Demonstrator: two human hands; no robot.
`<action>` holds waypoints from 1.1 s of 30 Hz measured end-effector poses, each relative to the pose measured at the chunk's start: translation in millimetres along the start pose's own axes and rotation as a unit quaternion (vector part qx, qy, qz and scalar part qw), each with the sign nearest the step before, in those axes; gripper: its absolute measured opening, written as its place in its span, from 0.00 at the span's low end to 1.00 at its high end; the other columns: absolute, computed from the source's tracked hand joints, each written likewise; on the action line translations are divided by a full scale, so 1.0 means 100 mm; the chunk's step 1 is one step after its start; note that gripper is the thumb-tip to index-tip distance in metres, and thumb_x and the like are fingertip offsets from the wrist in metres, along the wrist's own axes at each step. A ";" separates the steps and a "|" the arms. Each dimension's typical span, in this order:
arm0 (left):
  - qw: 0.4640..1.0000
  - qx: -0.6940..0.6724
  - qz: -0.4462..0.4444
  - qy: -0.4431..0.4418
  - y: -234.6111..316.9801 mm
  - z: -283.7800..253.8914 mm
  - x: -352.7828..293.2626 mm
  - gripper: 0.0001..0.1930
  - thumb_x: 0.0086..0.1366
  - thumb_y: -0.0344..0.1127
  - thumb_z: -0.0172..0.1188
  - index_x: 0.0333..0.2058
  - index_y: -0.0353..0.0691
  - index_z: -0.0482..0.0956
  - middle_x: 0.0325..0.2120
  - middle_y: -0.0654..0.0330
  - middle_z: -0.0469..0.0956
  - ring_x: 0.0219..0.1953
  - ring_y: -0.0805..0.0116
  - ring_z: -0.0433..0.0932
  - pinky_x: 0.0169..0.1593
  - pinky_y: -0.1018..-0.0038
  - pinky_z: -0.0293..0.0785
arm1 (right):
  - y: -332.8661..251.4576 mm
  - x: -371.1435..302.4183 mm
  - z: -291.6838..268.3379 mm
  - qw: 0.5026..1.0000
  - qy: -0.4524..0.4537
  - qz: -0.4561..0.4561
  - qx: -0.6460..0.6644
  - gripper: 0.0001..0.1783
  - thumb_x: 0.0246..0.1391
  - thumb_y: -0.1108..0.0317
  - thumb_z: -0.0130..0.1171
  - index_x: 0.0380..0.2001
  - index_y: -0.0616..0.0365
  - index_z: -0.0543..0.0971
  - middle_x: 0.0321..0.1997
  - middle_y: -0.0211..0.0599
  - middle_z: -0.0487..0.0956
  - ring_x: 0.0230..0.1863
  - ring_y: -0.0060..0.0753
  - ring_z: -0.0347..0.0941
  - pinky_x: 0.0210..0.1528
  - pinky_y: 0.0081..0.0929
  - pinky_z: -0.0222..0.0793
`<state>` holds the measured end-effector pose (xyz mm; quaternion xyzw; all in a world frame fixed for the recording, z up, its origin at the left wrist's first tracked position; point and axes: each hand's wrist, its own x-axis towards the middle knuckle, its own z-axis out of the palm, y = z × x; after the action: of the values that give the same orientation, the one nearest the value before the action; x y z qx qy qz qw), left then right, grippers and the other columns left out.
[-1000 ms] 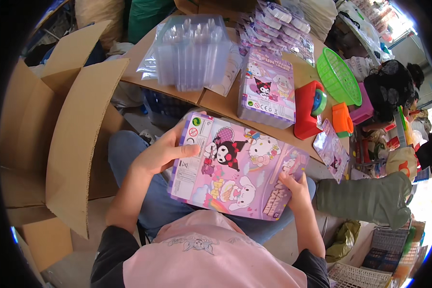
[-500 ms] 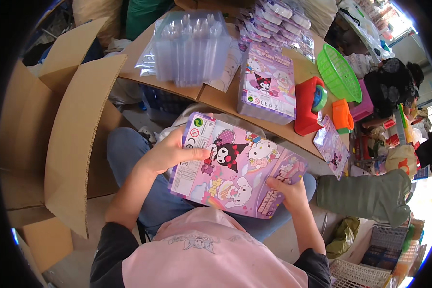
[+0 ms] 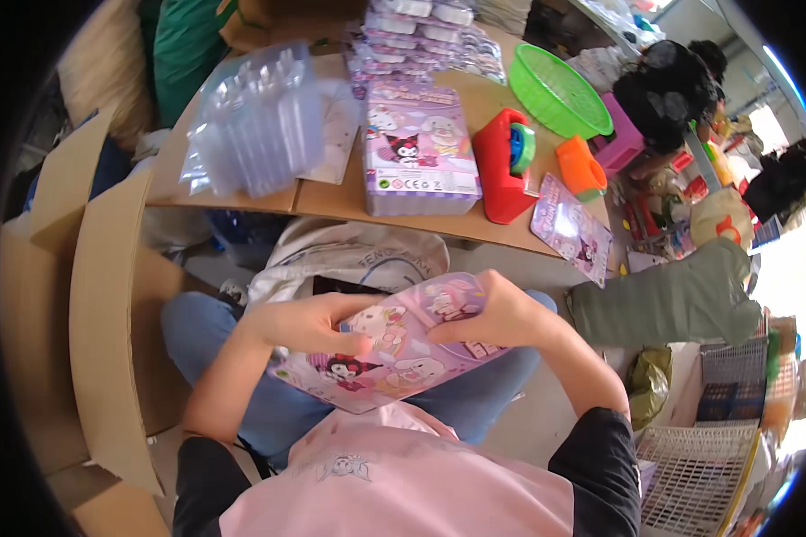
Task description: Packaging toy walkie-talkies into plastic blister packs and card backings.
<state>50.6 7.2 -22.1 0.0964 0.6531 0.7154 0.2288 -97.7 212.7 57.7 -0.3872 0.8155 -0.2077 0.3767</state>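
Observation:
A pink and purple printed card (image 3: 421, 367) with cartoon characters is held tilted over my lap, in both hands. My left hand (image 3: 306, 324) grips its upper left side, with the thumb lying on the printed face. My right hand (image 3: 501, 315) closes around the upper right corner, thumb also on the front. The fingers behind the card are hidden. Beyond my hands, on the table, stands a thick stack of similar cards (image 3: 421, 148). To its left are nested clear plastic trays (image 3: 260, 134).
An open cardboard box (image 3: 103, 331) stands at my left. On the table (image 3: 331, 199) are a red tape dispenser (image 3: 501, 188), an orange tape holder (image 3: 578, 170), a green basket (image 3: 560, 94), a loose card (image 3: 571, 228) and piled packs (image 3: 412, 40). A whitish bag (image 3: 358, 255) lies below the table edge.
The card has turned and tilted, with its right end now raised. My right hand has moved up and inward to its upper corner. The view has shifted to the right.

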 end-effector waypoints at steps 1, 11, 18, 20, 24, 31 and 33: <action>0.999 -0.011 -0.023 0.029 -0.08 0.01 0.05 0.31 0.61 0.50 0.55 0.55 0.35 0.64 0.45 0.64 0.71 0.45 0.78 0.66 0.49 0.81 0.63 | 0.21 0.10 -0.06 0.995 0.004 -0.098 0.006 0.25 0.38 0.58 0.68 0.37 0.64 0.76 0.26 0.39 0.78 0.26 0.23 0.71 0.33 0.27 0.68; 0.831 -0.320 0.145 0.432 0.08 -0.04 0.10 0.39 0.61 0.65 0.39 0.57 0.34 0.57 0.54 0.56 0.65 0.54 0.66 0.67 0.54 0.69 0.65 | 1.56 0.82 -0.91 0.904 0.378 0.046 0.195 0.22 0.49 0.51 0.59 0.33 0.63 0.80 0.38 0.38 0.76 0.44 0.31 0.71 0.47 0.23 0.63; 0.754 -0.291 0.210 0.549 0.04 -0.02 0.13 0.35 0.62 0.61 0.43 0.55 0.36 0.61 0.52 0.59 0.67 0.52 0.67 0.68 0.54 0.70 0.64 | 1.63 0.84 -0.69 0.840 0.494 -0.053 0.217 0.14 0.42 0.59 0.63 0.27 0.59 0.83 0.48 0.49 0.72 0.55 0.38 0.64 0.52 0.29 0.61; 0.726 -0.340 0.259 0.538 0.07 -0.02 0.13 0.28 0.64 0.53 0.46 0.54 0.37 0.64 0.50 0.59 0.69 0.50 0.67 0.69 0.54 0.70 0.64 | 1.82 0.82 -0.53 0.855 0.484 -0.056 0.176 0.13 0.41 0.60 0.64 0.27 0.58 0.83 0.48 0.47 0.72 0.51 0.38 0.68 0.50 0.29 0.64; 0.725 -0.357 0.301 0.507 -0.06 -0.16 0.02 0.19 0.62 0.44 0.48 0.45 0.35 0.71 0.42 0.59 0.75 0.45 0.67 0.73 0.51 0.71 0.65 | 1.86 0.58 -0.35 0.844 0.532 -0.053 -0.052 0.09 0.46 0.66 0.60 0.27 0.60 0.82 0.39 0.40 0.78 0.40 0.35 0.75 0.40 0.28 0.70; 0.756 -0.356 0.281 0.473 0.10 0.17 0.42 0.29 0.65 0.57 0.41 0.53 0.38 0.63 0.49 0.58 0.70 0.48 0.67 0.71 0.52 0.71 0.66 | 0.08 0.14 0.47 0.902 0.182 -0.117 0.373 0.18 0.49 0.80 0.49 0.45 0.59 0.74 0.22 0.31 0.77 0.10 0.10 0.58 0.11 0.12 0.50; 0.770 -0.343 0.281 0.459 0.09 0.20 0.45 0.28 0.66 0.57 0.38 0.52 0.38 0.63 0.46 0.58 0.71 0.46 0.68 0.72 0.49 0.72 0.68 | -0.11 0.27 0.62 0.873 0.040 -0.150 0.462 0.28 0.55 0.73 0.51 0.58 0.55 0.56 0.21 0.35 0.76 0.08 0.13 0.57 0.10 0.13 0.51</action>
<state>18.1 45.2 -18.2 -0.1491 0.3350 0.8834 -0.2918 -55.8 182.2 13.2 -0.2779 0.5729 -0.6305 0.4439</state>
